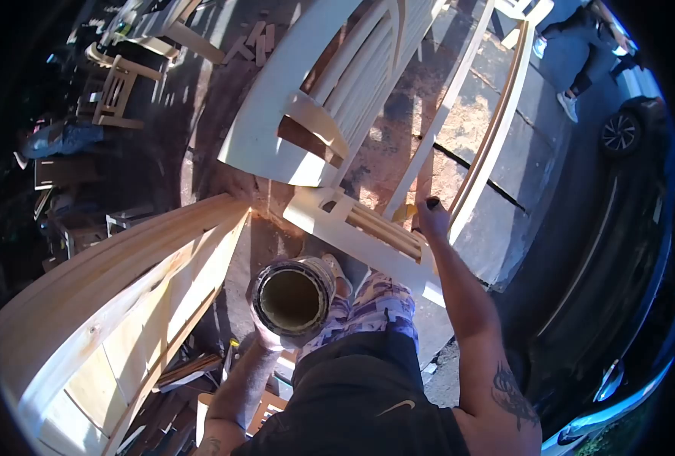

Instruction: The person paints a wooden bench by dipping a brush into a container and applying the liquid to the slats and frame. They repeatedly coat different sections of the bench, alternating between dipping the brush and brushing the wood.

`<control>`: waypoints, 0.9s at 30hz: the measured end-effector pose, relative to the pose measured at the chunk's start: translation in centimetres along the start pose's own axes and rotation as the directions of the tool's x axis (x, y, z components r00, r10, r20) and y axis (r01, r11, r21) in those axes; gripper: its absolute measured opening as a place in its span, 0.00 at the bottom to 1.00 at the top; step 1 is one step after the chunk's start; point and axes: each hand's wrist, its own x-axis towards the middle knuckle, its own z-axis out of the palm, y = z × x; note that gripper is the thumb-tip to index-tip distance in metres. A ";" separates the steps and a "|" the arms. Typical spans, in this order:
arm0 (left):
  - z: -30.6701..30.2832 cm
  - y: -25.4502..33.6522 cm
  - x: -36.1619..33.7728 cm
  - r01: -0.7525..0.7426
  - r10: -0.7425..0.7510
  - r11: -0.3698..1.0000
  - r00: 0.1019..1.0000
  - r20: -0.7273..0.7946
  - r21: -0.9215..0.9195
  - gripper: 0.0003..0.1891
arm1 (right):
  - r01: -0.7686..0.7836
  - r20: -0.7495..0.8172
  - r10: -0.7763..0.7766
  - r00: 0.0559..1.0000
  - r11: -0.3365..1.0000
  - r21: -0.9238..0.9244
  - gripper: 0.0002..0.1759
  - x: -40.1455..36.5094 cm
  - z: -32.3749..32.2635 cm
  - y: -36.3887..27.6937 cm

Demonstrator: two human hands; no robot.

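Observation:
My left hand (267, 328) is wrapped round an open round can (290, 298) with a smeared rim, held upright at my waist. What fills the can is a dull, shadowed surface. Further forward, my right hand (431, 219) is closed round the dark handle of a brush (410, 212), whose yellowish end lies beside a pale wooden rail. That rail belongs to a light wooden frame (352, 237) with slats, directly in front of my legs. Beyond the frame stands a larger pale slatted piece with a curved panel (257, 129).
A long curved wooden piece (117, 281) fills the left side. A dark car (603, 251) stands at the right. Legs of a person (576, 83) show at the upper right. Another person (64, 141) is at the far left, near a wooden chair (117, 93).

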 end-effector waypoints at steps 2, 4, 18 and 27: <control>0.4 0.4 -0.6 -0.052 0.051 0.945 0.999 -0.011 -0.322 0.54 | -0.064 -0.018 0.066 0.998 0.993 0.095 0.20 -1.5 -1.5 2.0; 0.0 -1.6 -2.3 -0.152 0.159 0.924 0.987 -0.011 -0.351 0.55 | -0.110 -0.039 0.118 0.992 0.978 0.176 0.18 -3.0 -2.8 3.9; -2.8 10.3 -6.8 -0.368 0.440 0.885 0.862 -0.252 0.286 0.54 | 0.150 -0.075 -0.141 0.987 0.665 0.731 0.20 -17.0 -8.4 -0.2; -5.5 10.6 -7.9 -0.514 0.520 0.838 0.854 0.014 0.183 0.56 | 0.178 -0.137 -0.137 0.981 0.352 0.919 0.12 -22.0 -13.2 -10.7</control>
